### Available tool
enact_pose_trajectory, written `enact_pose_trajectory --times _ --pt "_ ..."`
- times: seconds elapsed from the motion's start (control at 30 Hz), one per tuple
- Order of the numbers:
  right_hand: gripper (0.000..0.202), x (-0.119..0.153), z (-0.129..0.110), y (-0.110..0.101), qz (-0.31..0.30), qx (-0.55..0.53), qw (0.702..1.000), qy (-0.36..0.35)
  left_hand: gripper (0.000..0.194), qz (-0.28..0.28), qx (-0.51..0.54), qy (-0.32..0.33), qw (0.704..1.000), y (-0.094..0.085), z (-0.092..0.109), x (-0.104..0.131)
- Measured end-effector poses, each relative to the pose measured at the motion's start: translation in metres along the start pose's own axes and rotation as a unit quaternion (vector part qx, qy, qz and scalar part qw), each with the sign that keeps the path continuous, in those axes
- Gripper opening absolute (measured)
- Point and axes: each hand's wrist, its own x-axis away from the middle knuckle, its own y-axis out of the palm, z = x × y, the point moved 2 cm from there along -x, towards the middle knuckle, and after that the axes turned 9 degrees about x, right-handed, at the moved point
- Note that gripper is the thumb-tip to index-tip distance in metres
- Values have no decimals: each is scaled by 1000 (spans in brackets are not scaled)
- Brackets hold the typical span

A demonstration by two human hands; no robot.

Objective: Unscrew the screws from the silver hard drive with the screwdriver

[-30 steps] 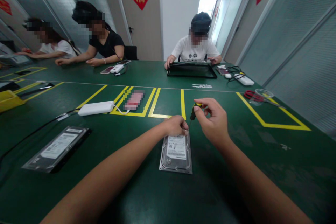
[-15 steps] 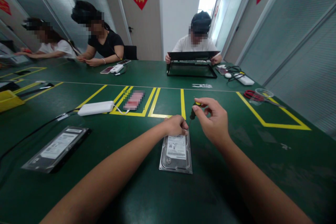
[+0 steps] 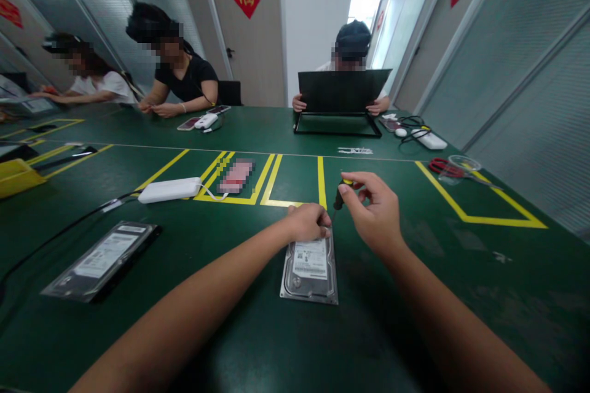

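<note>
A silver hard drive (image 3: 310,267) with a white label lies flat on the green table (image 3: 258,344), in front of me. Over its far end, my left hand (image 3: 310,221) has its fingers curled down; whether they pinch anything there is hidden. My right hand (image 3: 374,206) grips a small dark screwdriver (image 3: 339,198) with a yellow-topped handle. The screwdriver is tilted, its thin shaft pointing down at the drive's far right corner beside my left fingertips. Exact tip contact is too small to tell.
Another hard drive (image 3: 104,261) lies at the left. Beyond are a white power strip (image 3: 169,190), a pixelated phone (image 3: 236,175), red-handled scissors (image 3: 440,166) and a yellow bin (image 3: 21,178). Across the table a person holds a black panel (image 3: 343,91); two people sit further left.
The person across the table has tilted the black panel upright, so its broad face shows. My hands, the screwdriver and the drive are nearly unchanged.
</note>
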Motion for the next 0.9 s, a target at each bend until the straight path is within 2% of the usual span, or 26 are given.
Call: enact_pose_trajectory --times 0.1,0.2,0.37,0.43,0.53,0.67,0.9 --pt "18 0 0 0 -1 1 1000 1 27 56 -50 26 997 2 5 13" --pt "19 0 0 0 0 0 1000 4 23 101 -99 58 988 6 13 34" --pt "17 0 -2 -1 0 2 1000 5 24 88 -132 114 981 21 24 77" --pt "16 0 -3 -2 1 0 1000 3 32 84 -125 148 977 27 23 93" --pt "17 0 -3 -2 1 -3 1000 0 48 91 -120 160 976 37 18 110" --pt "19 0 -1 -1 0 2 1000 6 63 96 -137 151 974 48 10 122" --pt "21 0 0 -1 3 1 1000 15 67 109 -142 145 973 61 -2 124"
